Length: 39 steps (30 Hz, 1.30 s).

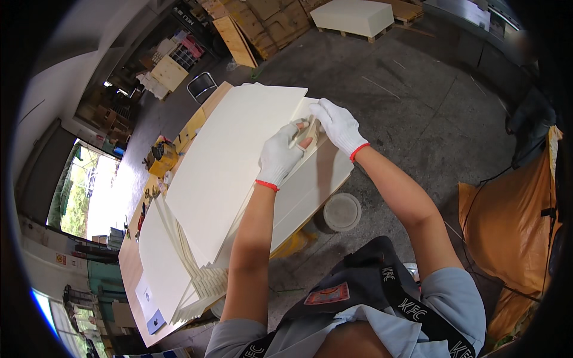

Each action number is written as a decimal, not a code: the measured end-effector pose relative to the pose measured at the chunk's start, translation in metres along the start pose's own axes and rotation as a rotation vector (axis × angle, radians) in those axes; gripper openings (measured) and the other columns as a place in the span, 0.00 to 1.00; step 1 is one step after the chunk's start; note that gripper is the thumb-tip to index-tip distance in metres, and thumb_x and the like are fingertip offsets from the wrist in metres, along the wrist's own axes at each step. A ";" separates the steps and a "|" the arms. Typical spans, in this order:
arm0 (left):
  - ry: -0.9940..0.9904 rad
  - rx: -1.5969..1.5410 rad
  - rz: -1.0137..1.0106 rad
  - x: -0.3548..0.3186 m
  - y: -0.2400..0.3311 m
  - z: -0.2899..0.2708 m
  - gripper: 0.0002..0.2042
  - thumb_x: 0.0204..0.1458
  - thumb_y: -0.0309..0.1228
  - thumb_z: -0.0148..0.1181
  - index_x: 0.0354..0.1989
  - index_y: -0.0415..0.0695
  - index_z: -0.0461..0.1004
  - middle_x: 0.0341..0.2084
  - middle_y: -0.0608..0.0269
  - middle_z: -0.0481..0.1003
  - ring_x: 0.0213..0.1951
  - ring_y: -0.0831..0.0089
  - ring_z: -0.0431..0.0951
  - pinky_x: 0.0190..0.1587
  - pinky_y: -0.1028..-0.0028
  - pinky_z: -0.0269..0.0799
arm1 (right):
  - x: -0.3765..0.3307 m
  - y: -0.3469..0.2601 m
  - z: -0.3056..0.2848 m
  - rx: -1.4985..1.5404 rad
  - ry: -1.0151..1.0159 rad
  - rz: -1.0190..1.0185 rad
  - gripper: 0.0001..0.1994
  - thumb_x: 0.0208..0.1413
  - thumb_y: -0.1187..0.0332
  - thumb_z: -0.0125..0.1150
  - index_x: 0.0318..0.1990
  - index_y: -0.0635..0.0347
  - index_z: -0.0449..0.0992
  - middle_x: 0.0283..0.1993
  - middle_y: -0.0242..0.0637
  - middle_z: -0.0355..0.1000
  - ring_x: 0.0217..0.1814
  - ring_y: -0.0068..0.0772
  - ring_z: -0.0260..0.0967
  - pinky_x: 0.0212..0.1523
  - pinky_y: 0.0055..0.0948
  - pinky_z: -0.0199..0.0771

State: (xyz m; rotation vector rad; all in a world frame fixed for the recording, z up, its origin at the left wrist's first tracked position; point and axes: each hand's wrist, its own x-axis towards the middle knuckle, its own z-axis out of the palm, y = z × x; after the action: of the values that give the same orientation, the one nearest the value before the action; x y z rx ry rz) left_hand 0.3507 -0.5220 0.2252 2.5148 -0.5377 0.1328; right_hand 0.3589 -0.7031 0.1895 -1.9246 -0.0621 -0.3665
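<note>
Large white sheets [230,149] lie in a loose, fanned pile on a wooden table in front of me. My left hand [280,154], in a white knit glove with the thumb tip and a fingertip bare, is closed on the sheets' right edge, where several layers bow apart. At the far right corner, my gloved right hand [339,126] curls its fingers over the same layers; its fingertips are partly hidden. Under both hands is a flat white panel [298,209]. Nearer on the left, another stack of white sheets [206,280] shows uneven, stepped edges.
The wooden tabletop [134,292] shows along the left, with a yellow tool [161,156] on it. A round lidded bucket [342,212] stands on the floor beside the table. An orange tarp [507,209] hangs at right. Farther off are a chair [202,86] and a palletised white stack [352,17].
</note>
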 end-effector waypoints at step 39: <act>-0.005 0.040 -0.006 -0.001 0.006 0.003 0.19 0.54 0.44 0.64 0.55 0.60 0.77 0.39 0.55 0.81 0.39 0.60 0.82 0.44 0.68 0.74 | -0.003 0.001 0.001 -0.095 0.058 -0.008 0.22 0.66 0.45 0.42 0.43 0.55 0.70 0.35 0.51 0.75 0.41 0.59 0.72 0.42 0.49 0.68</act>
State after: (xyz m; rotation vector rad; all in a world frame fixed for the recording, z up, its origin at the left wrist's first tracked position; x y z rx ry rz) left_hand 0.3469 -0.5279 0.2258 2.5558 -0.5340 0.1361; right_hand 0.3564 -0.7018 0.1870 -2.0067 -0.0145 -0.4368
